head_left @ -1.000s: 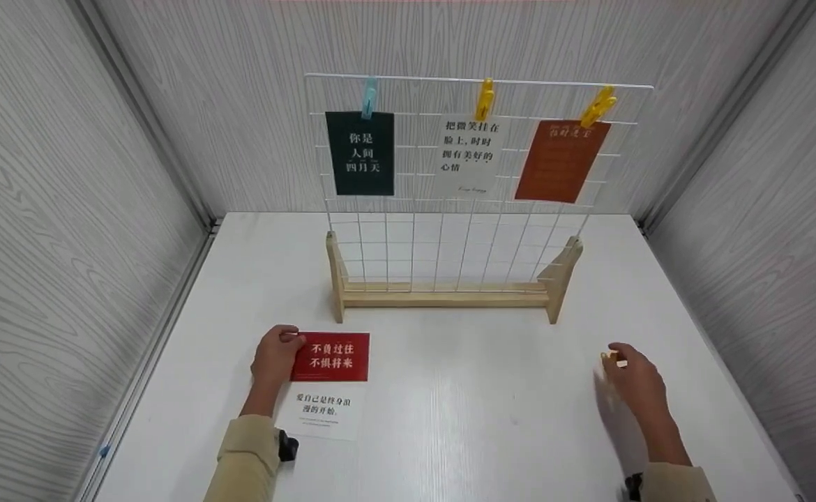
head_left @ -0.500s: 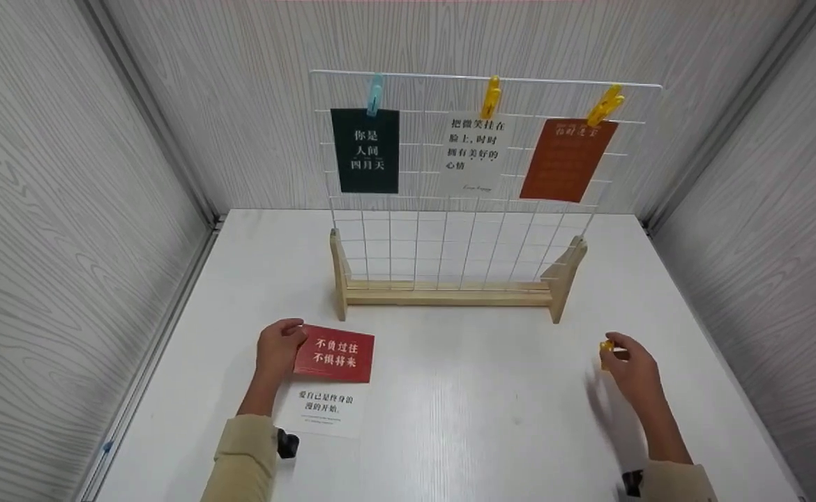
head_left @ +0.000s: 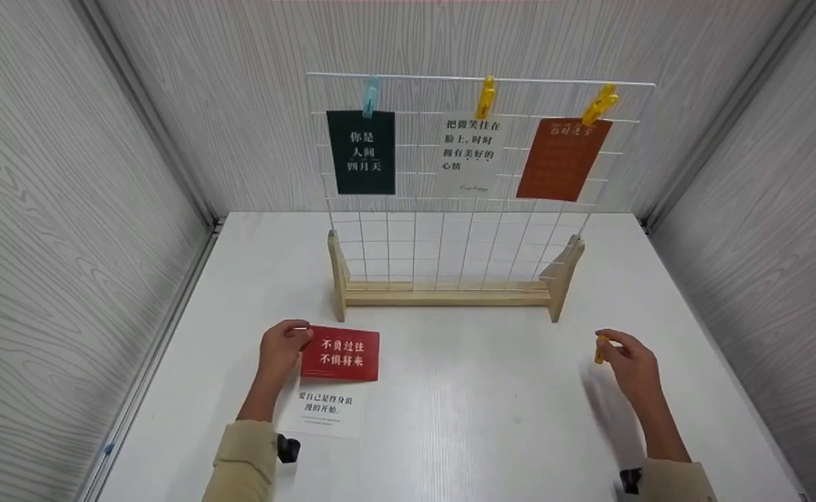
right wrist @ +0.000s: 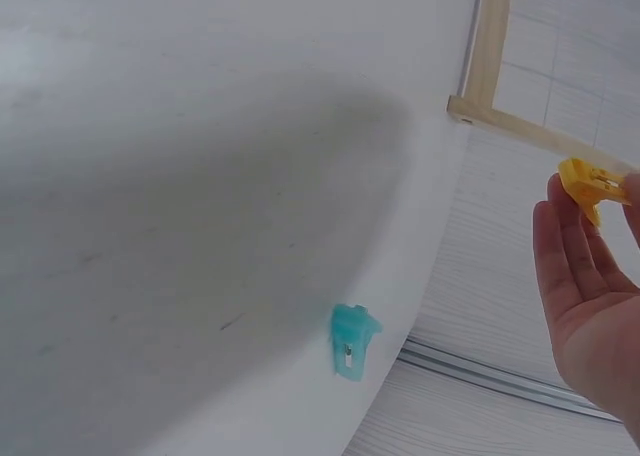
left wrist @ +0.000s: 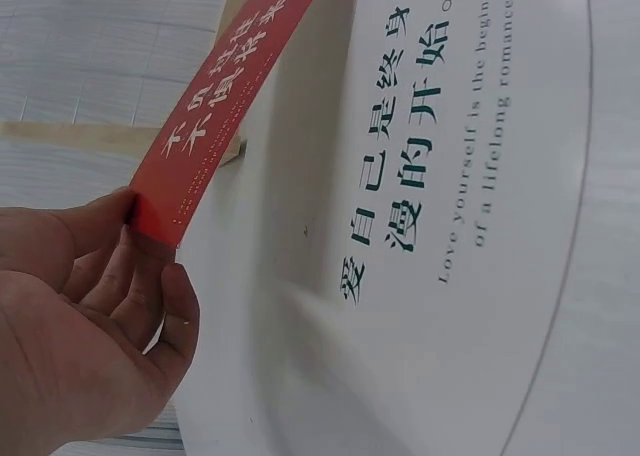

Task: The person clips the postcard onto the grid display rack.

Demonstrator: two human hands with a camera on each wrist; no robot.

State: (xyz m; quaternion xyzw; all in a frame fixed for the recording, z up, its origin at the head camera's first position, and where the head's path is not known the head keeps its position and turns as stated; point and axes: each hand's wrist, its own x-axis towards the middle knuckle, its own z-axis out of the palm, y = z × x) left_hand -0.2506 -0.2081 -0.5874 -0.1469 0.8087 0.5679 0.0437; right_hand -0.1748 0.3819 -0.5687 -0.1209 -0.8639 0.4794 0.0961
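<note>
My left hand pinches the left edge of a red card with white lettering. In the left wrist view the card slants up off the table, thumb on one face and fingers behind. Below it on the table lies a white card with dark print. Over at the right, my right hand holds a yellow clothespin between thumb and fingers. The right wrist view shows this clothespin raised above the table, and a teal clothespin lying on the tabletop.
A white wire grid stands on a wooden base at the back. Clothespins hold a dark green card, a white card and an orange-red card on it. Grey wood-grain walls enclose the table.
The red card, earlier flat near the table, has been lifted and shifted slightly right in my left hand. My right hand has risen a little with the yellow clothespin.
</note>
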